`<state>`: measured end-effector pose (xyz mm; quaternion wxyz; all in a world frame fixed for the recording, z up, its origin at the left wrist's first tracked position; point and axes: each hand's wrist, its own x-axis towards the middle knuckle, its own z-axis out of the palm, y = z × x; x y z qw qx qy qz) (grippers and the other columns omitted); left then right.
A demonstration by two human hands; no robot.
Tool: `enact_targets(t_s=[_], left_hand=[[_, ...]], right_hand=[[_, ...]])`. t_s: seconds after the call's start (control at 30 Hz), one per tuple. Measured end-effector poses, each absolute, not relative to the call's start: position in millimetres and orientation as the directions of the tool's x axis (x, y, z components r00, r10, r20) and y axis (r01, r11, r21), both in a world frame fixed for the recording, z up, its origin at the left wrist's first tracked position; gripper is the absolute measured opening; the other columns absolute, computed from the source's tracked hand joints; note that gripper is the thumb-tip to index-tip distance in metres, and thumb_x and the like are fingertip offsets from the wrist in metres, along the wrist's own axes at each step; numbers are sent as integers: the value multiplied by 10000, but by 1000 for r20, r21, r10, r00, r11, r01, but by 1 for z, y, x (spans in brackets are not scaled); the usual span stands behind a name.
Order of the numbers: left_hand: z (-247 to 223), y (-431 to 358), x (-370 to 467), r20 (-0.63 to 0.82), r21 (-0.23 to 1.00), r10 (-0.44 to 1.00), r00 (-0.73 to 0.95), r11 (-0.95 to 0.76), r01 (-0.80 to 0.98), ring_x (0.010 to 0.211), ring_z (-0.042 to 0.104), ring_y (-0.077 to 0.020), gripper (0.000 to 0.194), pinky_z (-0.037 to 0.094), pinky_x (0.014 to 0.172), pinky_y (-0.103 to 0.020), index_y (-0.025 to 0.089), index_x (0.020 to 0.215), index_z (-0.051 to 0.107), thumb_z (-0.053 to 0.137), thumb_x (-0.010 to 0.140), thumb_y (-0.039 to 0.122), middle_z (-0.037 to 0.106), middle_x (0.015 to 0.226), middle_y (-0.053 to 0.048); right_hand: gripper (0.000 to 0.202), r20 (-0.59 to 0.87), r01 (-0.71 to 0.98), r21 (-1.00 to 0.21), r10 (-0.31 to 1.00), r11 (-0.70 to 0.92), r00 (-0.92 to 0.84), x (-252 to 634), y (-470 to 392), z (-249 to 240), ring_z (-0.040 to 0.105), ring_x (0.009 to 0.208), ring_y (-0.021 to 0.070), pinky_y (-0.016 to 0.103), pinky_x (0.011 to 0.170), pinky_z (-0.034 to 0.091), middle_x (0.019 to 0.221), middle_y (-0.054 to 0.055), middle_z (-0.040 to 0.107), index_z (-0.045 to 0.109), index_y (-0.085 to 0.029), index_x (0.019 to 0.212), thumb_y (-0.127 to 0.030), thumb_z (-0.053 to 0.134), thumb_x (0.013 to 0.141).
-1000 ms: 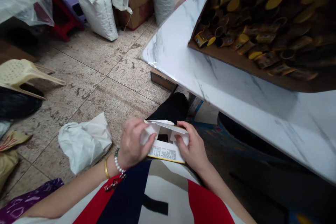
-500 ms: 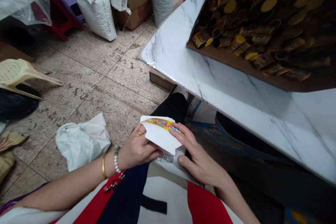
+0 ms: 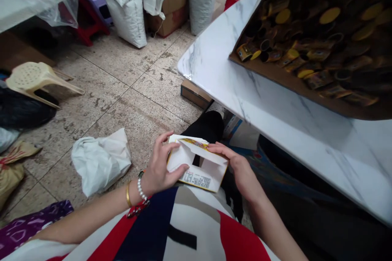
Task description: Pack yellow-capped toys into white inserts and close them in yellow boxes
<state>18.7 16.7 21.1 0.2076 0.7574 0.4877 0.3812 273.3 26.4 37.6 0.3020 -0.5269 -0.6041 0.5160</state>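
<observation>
A small cardboard box (image 3: pixel 214 171) is held over my lap, white inside with yellow printed edges and rows of small print on the near panel. Its top stands open with flaps raised, and a dark gap shows through the middle. My left hand (image 3: pixel 163 163) grips the box's left side, thumb on the near panel and fingers at the far left flap. Against its right side rests my right hand (image 3: pixel 240 165), fingers stretched along the far flap, thumb hidden. Together the two hands hold the box between them.
A marble-patterned table (image 3: pixel 211 65) is at the right, bearing a large carton (image 3: pixel 275 77) of small yellow-lidded tubs. On the floor lie a white bag (image 3: pixel 101 161) and a small brown box (image 3: pixel 194 94). A beige stool (image 3: pixel 32 75) and full white sacks (image 3: pixel 128 18) stand farther off.
The box has opened out and tipped so its inside shows. My left hand has spread along its left side, and my right hand has shifted to the right edge.
</observation>
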Motion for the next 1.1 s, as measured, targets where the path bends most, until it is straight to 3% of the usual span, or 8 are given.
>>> enact_targets(t_s=[0.1, 0.2, 0.37, 0.57, 0.7, 0.8, 0.9, 1.1], left_hand=[[19, 16, 18, 560, 490, 764, 321, -618, 615, 1362, 378, -363, 406, 407, 1079, -607, 271, 1089, 559, 763, 745, 199, 369, 1452, -112], [20, 19, 18, 462, 376, 729, 506, -677, 633, 1424, 250, -436, 282, 353, 1095, -659, 241, 997, 639, 764, 770, 353, 262, 1580, -114], [20, 25, 21, 348, 368, 759, 550, -650, 665, 1462, 141, -477, 318, 285, 1131, -680, 160, 969, 632, 700, 819, 431, 257, 1584, -196], [8, 27, 19, 445, 456, 740, 504, -672, 583, 1376, 329, -410, 326, 400, 1095, -616, 175, 1016, 630, 743, 789, 380, 406, 1404, -182], [5, 27, 17, 545, 436, 707, 452, -699, 567, 1330, 360, -385, 387, 426, 1073, -601, 219, 1062, 656, 817, 725, 324, 386, 1367, -134], [2, 25, 18, 527, 458, 711, 465, -699, 550, 1319, 367, -384, 356, 416, 1078, -606, 201, 1003, 658, 822, 717, 336, 383, 1348, -141], [-6, 21, 20, 549, 445, 676, 492, -735, 512, 1295, 398, -366, 340, 451, 1055, -573, 179, 978, 638, 804, 739, 354, 419, 1290, -143], [-6, 19, 20, 528, 502, 706, 471, -707, 498, 1296, 431, -349, 235, 440, 1074, -532, 153, 962, 603, 745, 790, 228, 459, 1299, -163]], right_hand=[[512, -274, 421, -898, 909, -126, -313, 272, 39, 48, 662, 1037, 263, 384, 883, 522, 1152, 45, 715, 685, -255, 1114, -666, 471, 898], [456, -317, 587, -807, 888, -68, -333, 266, 48, 51, 675, 875, 218, 326, 760, 530, 1085, 21, 718, 640, -261, 1168, -502, 716, 788], [510, -220, 598, -800, 907, 43, -360, 257, 52, 42, 655, 1020, 232, 350, 865, 525, 1193, 48, 679, 621, -257, 1235, -420, 760, 772], [444, -91, 581, -809, 958, 87, -270, 250, 45, 30, 625, 1124, 236, 417, 1001, 484, 1262, 65, 652, 607, -293, 1305, -379, 668, 873], [456, 2, 726, -640, 946, 250, -323, 252, 40, 23, 568, 1221, 305, 632, 1122, 300, 1302, 79, 639, 575, -355, 1370, -436, 591, 921], [557, -14, 796, -477, 902, 373, -432, 260, 38, 24, 371, 1408, 397, 727, 1131, 162, 1504, 87, 484, 486, -399, 1445, -496, 593, 907], [581, -89, 789, -430, 848, 440, -522, 269, 36, 27, 266, 1471, 391, 696, 1134, 227, 1616, 80, 309, 367, -403, 1513, -422, 530, 955], [570, -111, 801, -355, 829, 482, -548, 272, 32, 26, 377, 1425, 354, 636, 1127, 317, 1581, 108, 375, 367, -372, 1520, -270, 485, 972]])
